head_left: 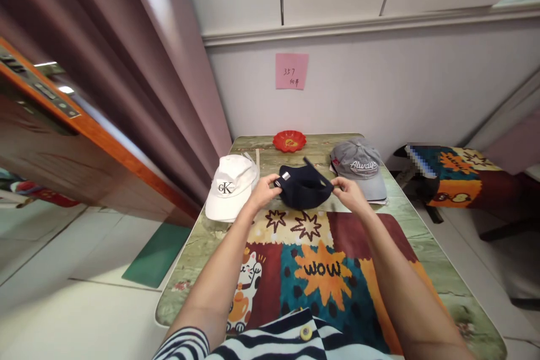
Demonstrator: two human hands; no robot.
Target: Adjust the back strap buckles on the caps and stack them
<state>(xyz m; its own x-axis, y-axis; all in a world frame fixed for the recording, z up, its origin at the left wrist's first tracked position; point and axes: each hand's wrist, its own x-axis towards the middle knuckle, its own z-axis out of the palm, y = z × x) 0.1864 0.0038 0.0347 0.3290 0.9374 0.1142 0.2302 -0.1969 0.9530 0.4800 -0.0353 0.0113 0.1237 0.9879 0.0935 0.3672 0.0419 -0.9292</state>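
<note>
A dark navy baseball cap [301,194] is between my hands near the middle of the table, its strap opening towards me and a loose strap end sticking up. My left hand [265,191] pinches its left edge beside a small white label. On the opposite edge, the fingers of my right hand [346,192] are closed. To the left sits a white cap [236,177] with black "CK" letters, its brim towards me. A grey cap [358,160] reading "Always" lies to the right, close to my right hand.
At the table's back stands a red scalloped dish [289,141]. A colourful mat [324,292] covers part of the wood-patterned table [185,270]. Behind is a wall with a pink note [292,71]. A curtain and an orange-edged door [97,135] stand left; another patterned table [464,174] is right.
</note>
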